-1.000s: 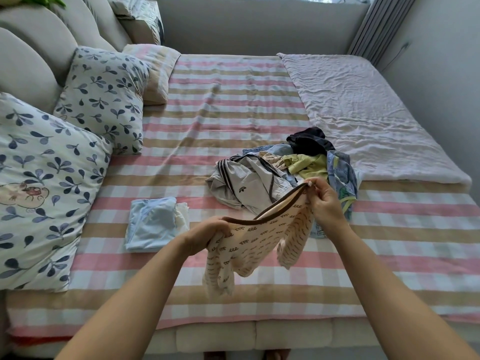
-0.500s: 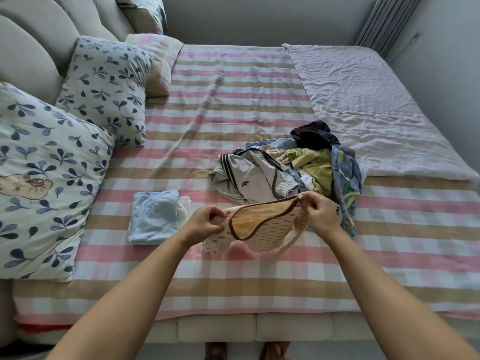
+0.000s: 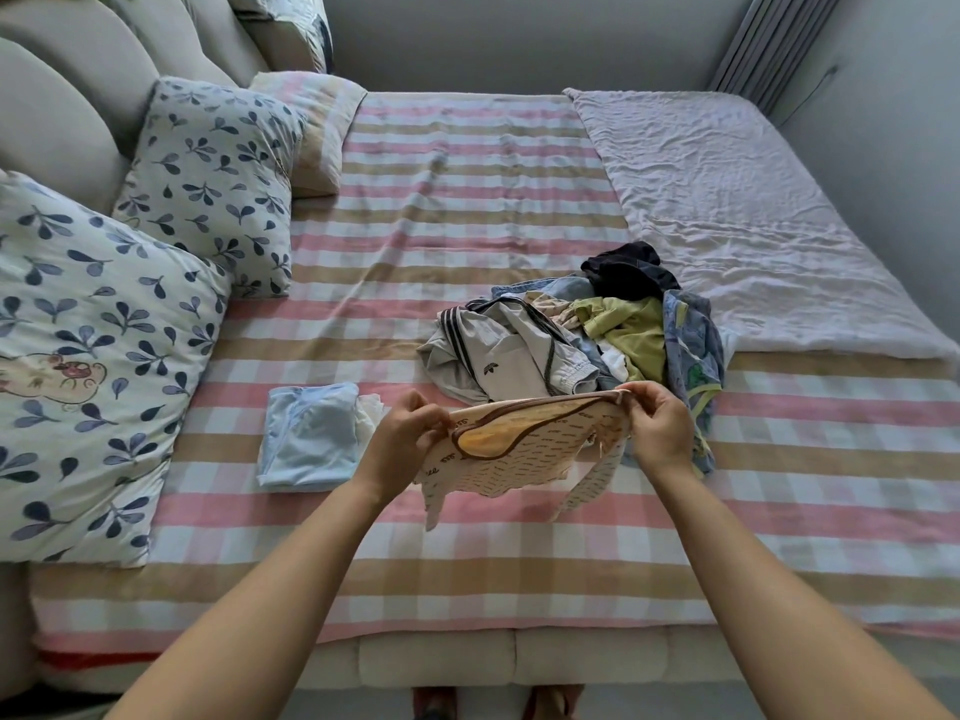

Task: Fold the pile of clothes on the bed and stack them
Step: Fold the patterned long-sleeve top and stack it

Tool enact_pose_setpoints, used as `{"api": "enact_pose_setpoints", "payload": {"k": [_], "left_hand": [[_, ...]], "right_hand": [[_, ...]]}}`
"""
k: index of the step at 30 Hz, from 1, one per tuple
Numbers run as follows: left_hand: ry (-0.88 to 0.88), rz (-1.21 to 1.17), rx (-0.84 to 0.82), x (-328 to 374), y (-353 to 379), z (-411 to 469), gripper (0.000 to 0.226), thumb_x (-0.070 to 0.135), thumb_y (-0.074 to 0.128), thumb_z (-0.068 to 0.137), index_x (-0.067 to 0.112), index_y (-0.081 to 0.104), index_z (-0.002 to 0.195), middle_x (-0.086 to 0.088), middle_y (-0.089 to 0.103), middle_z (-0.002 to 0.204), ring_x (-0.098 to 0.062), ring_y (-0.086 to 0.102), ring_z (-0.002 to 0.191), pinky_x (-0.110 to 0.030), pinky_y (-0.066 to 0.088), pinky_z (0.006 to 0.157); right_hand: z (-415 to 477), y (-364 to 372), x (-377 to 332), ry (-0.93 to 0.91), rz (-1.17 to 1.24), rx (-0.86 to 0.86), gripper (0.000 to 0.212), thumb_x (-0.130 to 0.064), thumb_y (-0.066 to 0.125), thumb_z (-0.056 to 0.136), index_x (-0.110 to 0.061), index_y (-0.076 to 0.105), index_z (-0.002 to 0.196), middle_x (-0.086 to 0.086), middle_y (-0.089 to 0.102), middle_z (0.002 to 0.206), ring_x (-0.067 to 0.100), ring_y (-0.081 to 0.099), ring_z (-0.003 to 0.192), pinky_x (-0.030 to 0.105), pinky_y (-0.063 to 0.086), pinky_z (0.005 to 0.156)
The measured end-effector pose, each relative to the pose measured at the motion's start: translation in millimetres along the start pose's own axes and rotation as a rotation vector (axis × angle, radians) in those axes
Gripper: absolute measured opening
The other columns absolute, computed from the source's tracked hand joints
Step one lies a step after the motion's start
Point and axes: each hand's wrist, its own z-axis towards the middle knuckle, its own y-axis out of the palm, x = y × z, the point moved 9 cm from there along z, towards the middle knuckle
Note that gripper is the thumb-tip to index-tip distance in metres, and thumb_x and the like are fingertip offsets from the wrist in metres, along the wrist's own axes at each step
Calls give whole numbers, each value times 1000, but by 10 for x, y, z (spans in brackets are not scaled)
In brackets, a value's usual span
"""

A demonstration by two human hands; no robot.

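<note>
Clothes lie in a messy pile [image 3: 587, 345] on the bed [image 3: 415, 226], near the middle and a little to our right. We hold one small cream top [image 3: 524, 454] up in the air, just in front of the pile. Our left hand [image 3: 405, 439] pinches one side of the top by its brown neck edge. Our right hand [image 3: 657, 433] pinches the other side. The fingers [image 3: 636, 402] of both hands are curled tight on the cloth. We hold it at two spots so the top spreads out wide and hangs down. That way we can see its shape, and the sleeves drop free under it. We think we are getting it ready to lay down and fold.

A folded blue piece [image 3: 306, 439] sits on the bed to our left, apart from the pile. It looks like the start of the stack. We guess it is kept away from the pile so neat things and messy things do not mix. The bare spot between them, right under our hands, gives us room to fold. Most of the clothes are not folded yet, so the job looks near its start. Pillows [image 3: 208, 184] lean far to our left, out of our way.
</note>
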Motion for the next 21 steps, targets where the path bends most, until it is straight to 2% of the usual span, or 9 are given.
{"api": "enact_pose_setpoints", "payload": {"k": [3, 5, 7, 10, 13, 15, 17, 19, 21], "left_hand": [[121, 26, -34, 150, 18, -56, 15, -6, 63, 80, 3, 74, 86, -10, 42, 80, -23, 46, 67, -14, 38, 60], [83, 27, -43, 126, 40, -61, 12, -3, 62, 82, 3, 72, 86, -7, 41, 82, -21, 45, 69, -13, 38, 60], [-9, 26, -7, 34, 29, -41, 8, 0, 59, 84, 0, 66, 88, -6, 41, 87, -18, 45, 78, -11, 39, 67], [-83, -13, 96, -58, -63, -17, 5, -1, 54, 87, 2, 58, 88, -4, 46, 95, -16, 44, 93, -16, 34, 83], [-160, -140, 107, -100, -104, -16, 9, 4, 45, 94, 11, 44, 88, 5, 49, 77, -9, 48, 72, -25, 37, 69], [-159, -139, 138, -57, -158, -7, 9, 7, 42, 96, 10, 39, 87, 5, 45, 69, -6, 45, 63, -27, 36, 61], [-132, -129, 213, 5, -279, 15, 9, 5, 40, 96, 9, 36, 89, 2, 45, 68, -9, 44, 59, -28, 35, 56], [-95, -108, 279, 54, -440, 54, 9, 4, 39, 96, 9, 36, 89, -1, 45, 67, -14, 44, 57, -26, 34, 52], [-59, -77, 284, 93, -577, 98, 9, 6, 41, 96, 9, 36, 88, 0, 45, 67, -16, 45, 57, -21, 35, 51]], "right_hand": [[21, 28, -16, 43, 114, -39, 10, -10, 55, 91, -13, 63, 87, 0, 63, 77, 13, 57, 71, 6, 45, 56], [28, 62, -53, 52, 151, -81, 11, -13, 52, 93, -14, 61, 88, -1, 61, 74, 14, 55, 68, 16, 47, 59], [39, 87, -103, 39, 140, -101, 9, -15, 51, 94, -15, 59, 89, 6, 60, 85, 18, 55, 76, 32, 47, 68], [62, 12, -173, -29, -7, -8, 8, -14, 54, 92, -12, 62, 95, 13, 52, 101, 17, 50, 89, 29, 40, 78], [53, 22, -163, 19, 52, -8, 10, -15, 53, 93, -13, 63, 94, 14, 59, 99, 24, 56, 86, 36, 47, 77], [28, 42, -199, 52, 146, -25, 14, -13, 50, 95, -18, 61, 87, 6, 62, 89, 22, 57, 81, 33, 49, 72], [11, 25, -312, 25, 212, -24, 22, -8, 44, 96, -18, 59, 83, 0, 59, 80, 16, 54, 75, 18, 46, 66], [7, -26, -522, -82, 161, -39, 22, -8, 41, 97, -15, 57, 85, -5, 54, 73, 12, 48, 65, 7, 39, 57], [-1, -18, -725, -174, 49, -146, 16, -16, 40, 99, -13, 55, 94, -7, 53, 74, 9, 49, 65, 10, 40, 58]]}}
